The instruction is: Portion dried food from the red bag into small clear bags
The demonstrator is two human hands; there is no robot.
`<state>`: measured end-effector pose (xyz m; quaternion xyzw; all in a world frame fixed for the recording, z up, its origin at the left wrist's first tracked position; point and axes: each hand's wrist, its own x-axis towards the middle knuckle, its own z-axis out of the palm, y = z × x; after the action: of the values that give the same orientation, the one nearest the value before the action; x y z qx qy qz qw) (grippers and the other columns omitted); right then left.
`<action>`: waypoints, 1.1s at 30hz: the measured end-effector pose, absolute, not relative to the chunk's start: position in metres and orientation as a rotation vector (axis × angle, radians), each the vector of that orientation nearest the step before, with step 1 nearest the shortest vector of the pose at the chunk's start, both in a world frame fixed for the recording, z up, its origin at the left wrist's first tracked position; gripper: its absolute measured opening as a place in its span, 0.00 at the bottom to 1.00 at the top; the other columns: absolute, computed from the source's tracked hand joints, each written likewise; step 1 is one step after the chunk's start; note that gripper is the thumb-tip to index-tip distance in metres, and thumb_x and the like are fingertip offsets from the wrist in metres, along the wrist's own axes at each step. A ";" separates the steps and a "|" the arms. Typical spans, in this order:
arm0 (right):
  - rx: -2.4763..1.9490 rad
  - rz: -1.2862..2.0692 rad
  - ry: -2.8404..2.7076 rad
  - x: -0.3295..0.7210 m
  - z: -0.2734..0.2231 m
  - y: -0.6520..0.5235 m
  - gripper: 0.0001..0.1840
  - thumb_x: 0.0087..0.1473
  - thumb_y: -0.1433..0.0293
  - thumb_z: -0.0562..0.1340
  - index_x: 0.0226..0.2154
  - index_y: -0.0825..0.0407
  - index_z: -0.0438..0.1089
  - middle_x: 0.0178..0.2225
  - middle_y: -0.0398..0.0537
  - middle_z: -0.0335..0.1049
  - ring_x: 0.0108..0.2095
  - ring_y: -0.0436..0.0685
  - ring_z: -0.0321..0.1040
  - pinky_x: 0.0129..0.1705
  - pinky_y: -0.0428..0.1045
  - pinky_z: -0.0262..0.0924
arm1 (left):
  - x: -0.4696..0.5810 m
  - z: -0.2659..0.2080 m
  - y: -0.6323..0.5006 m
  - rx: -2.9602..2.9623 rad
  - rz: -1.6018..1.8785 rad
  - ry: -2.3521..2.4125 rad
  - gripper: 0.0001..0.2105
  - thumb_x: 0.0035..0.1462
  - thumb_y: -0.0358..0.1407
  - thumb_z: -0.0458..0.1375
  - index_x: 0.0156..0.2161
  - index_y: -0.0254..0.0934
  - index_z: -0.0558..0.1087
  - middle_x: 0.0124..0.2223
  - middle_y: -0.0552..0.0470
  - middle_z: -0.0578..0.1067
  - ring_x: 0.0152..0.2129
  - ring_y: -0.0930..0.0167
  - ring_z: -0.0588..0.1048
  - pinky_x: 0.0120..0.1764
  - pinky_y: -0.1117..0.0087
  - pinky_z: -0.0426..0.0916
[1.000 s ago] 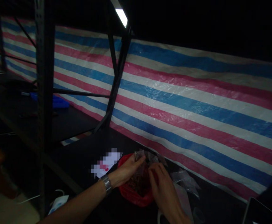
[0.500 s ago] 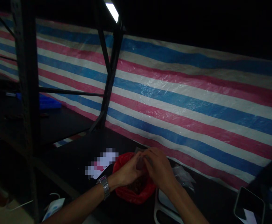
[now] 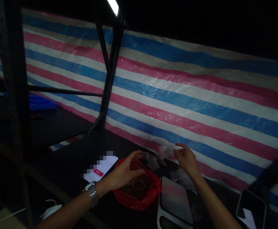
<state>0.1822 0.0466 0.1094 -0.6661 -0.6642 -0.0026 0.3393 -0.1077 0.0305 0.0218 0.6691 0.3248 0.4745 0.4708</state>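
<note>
My left hand [image 3: 126, 173], with a metal-band watch [image 3: 91, 192] on its wrist, is over a red plastic bag [image 3: 154, 187]. Its thumb and fingers are spread and hold nothing. Small brown pieces [image 3: 136, 187] lie inside the bag; in this dim light I cannot make out their kind. My right hand [image 3: 186, 160] pinches a small clear plastic bag [image 3: 165, 152] by its edge, to the right of the red bag. Small clear bags with something dark in them [image 3: 152, 162] rest behind the red bag.
A scale [image 3: 176, 200] stands right of the red bag. Beyond it lie clear plastic bags [image 3: 183, 178] and a phone-like dark device [image 3: 251, 208]. A white-and-red printed sheet [image 3: 103, 170] is on the left. Striped sheeting [image 3: 189, 105] backs the table; metal posts [image 3: 109, 79] rise from it.
My hands have moved apart from above the red bag. The right hand went right with a clear plastic bag, and the left opened. The view has shifted slightly.
</note>
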 end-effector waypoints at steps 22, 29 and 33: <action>-2.154 0.069 -1.983 0.159 0.034 0.119 0.21 0.66 0.60 0.67 0.57 0.50 0.70 0.57 0.52 0.72 0.52 0.62 0.74 0.51 0.60 0.73 | -0.117 0.030 0.031 1.544 1.246 0.866 0.20 0.59 0.47 0.65 0.54 0.45 0.75 0.40 0.55 0.75 0.39 0.67 0.74 0.45 0.65 0.67; -1.582 -0.025 -2.090 0.148 0.065 0.075 0.14 0.68 0.73 0.54 0.45 0.52 0.76 0.45 0.54 0.79 0.48 0.61 0.77 0.53 0.57 0.71 | -0.111 0.025 0.047 1.329 1.119 0.829 0.30 0.55 0.66 0.58 0.42 0.39 0.75 0.30 0.56 0.75 0.25 0.71 0.73 0.30 0.68 0.66; -1.244 -0.067 -2.239 0.129 0.068 0.032 0.11 0.66 0.73 0.58 0.44 0.47 0.77 0.47 0.48 0.80 0.50 0.58 0.77 0.55 0.55 0.70 | -0.101 0.023 0.047 1.191 1.027 0.779 0.32 0.55 0.68 0.56 0.41 0.38 0.73 0.33 0.53 0.78 0.26 0.71 0.76 0.31 0.69 0.68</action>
<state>0.1294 0.0322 0.0679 -0.4653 -0.8374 -0.0251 0.2857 -0.1007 0.0475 0.0234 0.5218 0.3415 0.4501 0.6392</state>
